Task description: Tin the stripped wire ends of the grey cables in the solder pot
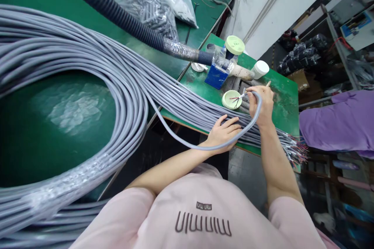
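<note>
My right hand (264, 103) is closed around the end of a grey cable (256, 113), which bends in a loop back toward me. Bare dark and red wires (235, 99) fan out from that end over a small pale-green dish (226, 103). A thin light stick (268, 83) pokes out behind the right-hand fingers; how it is held is hidden. My left hand (222, 134) lies with fingers stretched over the bundle of grey cables (187, 105), and the looped cable crosses it near the wrist. The bundle's stripped ends (296, 149) hang past the table's right side.
A large cable coil (128, 97) covers the left. A black corrugated hose (117, 13) runs to a nozzle (242, 72) beside a blue box (216, 76). Nearby stand a white jar (260, 69) and a green-lidded jar (234, 45). A person in purple (336, 120) is at right.
</note>
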A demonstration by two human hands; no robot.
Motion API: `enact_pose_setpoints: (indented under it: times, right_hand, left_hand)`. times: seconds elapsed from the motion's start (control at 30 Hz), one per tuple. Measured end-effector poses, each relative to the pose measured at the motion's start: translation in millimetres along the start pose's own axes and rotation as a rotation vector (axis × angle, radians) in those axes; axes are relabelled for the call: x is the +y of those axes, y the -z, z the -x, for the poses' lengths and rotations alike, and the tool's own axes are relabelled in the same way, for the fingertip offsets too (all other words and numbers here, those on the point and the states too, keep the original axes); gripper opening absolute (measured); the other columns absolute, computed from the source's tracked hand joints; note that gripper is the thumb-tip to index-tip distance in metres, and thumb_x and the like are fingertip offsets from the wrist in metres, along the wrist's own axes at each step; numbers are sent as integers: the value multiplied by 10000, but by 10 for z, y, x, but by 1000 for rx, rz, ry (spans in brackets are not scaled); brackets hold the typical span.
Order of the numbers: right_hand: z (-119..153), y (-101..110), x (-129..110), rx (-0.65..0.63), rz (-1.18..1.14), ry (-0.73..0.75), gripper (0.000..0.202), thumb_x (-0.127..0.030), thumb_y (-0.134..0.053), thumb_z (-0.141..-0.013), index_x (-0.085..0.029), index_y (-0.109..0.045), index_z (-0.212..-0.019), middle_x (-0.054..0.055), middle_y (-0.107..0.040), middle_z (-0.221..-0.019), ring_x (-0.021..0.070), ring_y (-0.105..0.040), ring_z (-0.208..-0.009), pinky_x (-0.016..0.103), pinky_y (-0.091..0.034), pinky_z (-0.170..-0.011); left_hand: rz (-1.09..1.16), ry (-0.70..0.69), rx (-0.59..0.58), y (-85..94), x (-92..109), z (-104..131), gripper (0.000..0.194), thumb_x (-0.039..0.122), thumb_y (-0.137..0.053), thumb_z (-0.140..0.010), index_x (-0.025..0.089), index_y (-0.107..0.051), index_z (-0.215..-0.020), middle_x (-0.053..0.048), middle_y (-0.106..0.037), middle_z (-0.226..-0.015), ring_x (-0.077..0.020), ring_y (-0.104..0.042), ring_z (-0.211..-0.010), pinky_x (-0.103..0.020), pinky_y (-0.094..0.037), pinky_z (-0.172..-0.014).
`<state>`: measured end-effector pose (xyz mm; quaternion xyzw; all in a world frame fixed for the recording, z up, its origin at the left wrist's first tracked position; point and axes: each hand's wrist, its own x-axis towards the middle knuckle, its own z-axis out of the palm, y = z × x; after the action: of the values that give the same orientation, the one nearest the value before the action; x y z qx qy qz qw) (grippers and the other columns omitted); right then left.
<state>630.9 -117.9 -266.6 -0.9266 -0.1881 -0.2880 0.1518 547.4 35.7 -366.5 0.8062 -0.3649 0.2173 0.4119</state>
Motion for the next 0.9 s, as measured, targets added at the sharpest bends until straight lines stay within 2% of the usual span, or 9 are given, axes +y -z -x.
enact_pose_setpoints:
  times: [0.33, 0.57, 0.73, 0.9]
  right_hand:
    - [-47, -150, 34, -76, 89, 147, 174, -284, -512, -916, -242, -674, -964, 55, -641, -944, 225, -571, -940, 441, -383, -940]
    - [-87, -172, -11, -118, 137, 155, 190, -313, -499, -922, -240, -674, -939, 56, -628, -900, 230, -553, -927, 437, -383, -924]
    - [-142, -22, 65, -79, 155, 106, 210, -346, -488, -928, -249, -672, -959, 54, -614, -905, 235, -543, -935, 450, -375, -945]
    - [-234, 231, 329, 2, 189, -11, 276, -413, -440, -951, -251, -663, -977, 67, -601, -916, 261, -537, -956, 491, -363, -936]
  left_hand:
    - [-2, -7, 44, -10, 3, 0, 244, 199, -505, -905, 198, -652, -1100, -47, -722, -1077, -215, -513, -1298, -476, -248, -1158]
    - [-3, -9, 48, -12, 3, 9, 258, 195, -504, -900, 195, -639, -1120, -59, -719, -1095, -222, -501, -1308, -493, -252, -1158]
    - [3, -9, 38, 31, 10, -14, 249, 190, -504, -899, 197, -648, -1102, -47, -720, -1082, -217, -512, -1296, -480, -251, -1160]
    - [29, 2, 25, 26, 9, -7, 244, 201, -509, -904, 202, -655, -1100, -54, -720, -1092, -227, -527, -1283, -503, -246, -1158]
